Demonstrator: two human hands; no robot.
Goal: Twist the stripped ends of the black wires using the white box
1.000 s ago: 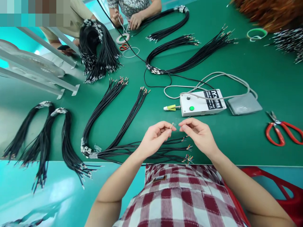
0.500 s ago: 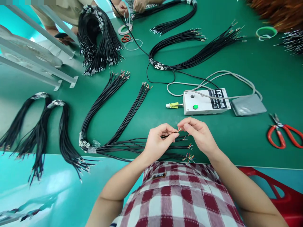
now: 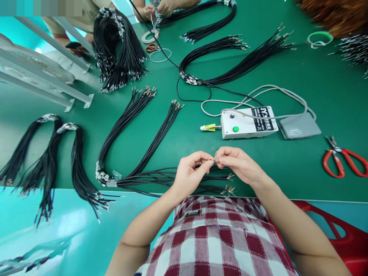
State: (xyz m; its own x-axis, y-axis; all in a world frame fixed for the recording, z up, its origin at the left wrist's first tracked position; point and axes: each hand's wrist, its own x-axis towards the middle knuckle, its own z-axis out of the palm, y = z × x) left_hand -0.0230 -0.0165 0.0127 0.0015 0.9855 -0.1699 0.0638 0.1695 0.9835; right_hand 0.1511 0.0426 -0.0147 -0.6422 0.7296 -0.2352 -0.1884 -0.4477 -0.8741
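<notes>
Thumb and fingers of my left hand (image 3: 192, 170) pinch one black cable near its stripped end, just above the table's front edge. My right hand (image 3: 238, 163) is closed on the thin wires at that cable's tip, its fingertips almost touching those of the left. Beneath both hands run more black cables (image 3: 149, 177) from the same bundle, with coloured wire ends (image 3: 229, 190) fanned out near the checked apron. Beyond my hands lies a white box (image 3: 248, 122) with a green button and a yellow-and-white tip pointing left.
Red-handled pliers (image 3: 339, 157) and a grey pedal (image 3: 299, 126) lie to the right. Black cable bundles (image 3: 120, 50) cover the left and back of the green table (image 3: 322, 84). Another person's hands (image 3: 159, 9) work at the far edge. A red stool (image 3: 342, 230) stands lower right.
My right hand's fingers have closed together on the wire tips, which showed between the hands before. The view has shifted slightly.
</notes>
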